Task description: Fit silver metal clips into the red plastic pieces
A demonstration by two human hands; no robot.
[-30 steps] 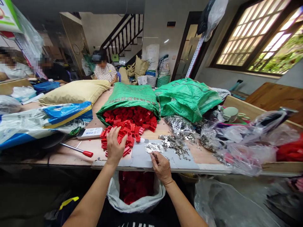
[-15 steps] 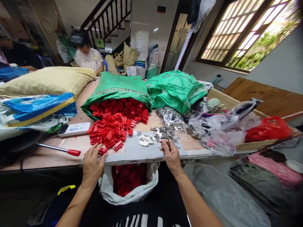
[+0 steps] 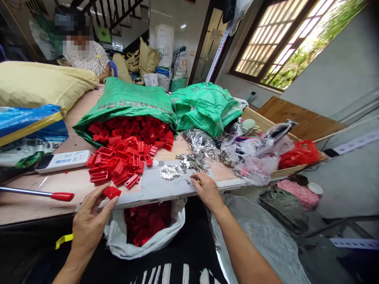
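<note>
My left hand (image 3: 90,217) is closed on a red plastic part (image 3: 111,192), held between thumb and fingers at the table's front edge. Beyond it lies a heap of red plastic parts (image 3: 120,163), spilling from the mouth of a green woven sack (image 3: 136,96). My right hand (image 3: 207,191) rests low over a grey sheet (image 3: 154,185), thumb and fingers pinched on a thin, small item with a bit of yellow showing; its kind is unclear. Close to those fingertips are a flat pile of shiny metal pieces (image 3: 171,172) and a darker metal pile (image 3: 191,162).
Below the table edge, a white sack (image 3: 174,227) holds more red parts. A white device (image 3: 63,161) and a red-handled lever (image 3: 62,196) are at left. Plastic bags (image 3: 257,157) fill the right side, beside a second green sack (image 3: 207,106). A person (image 3: 89,59) sits behind.
My left hand has picked a red part up from the heap's near edge and drawn it back. My right hand stays pinched near the metal pieces. The whole view has shifted.
</note>
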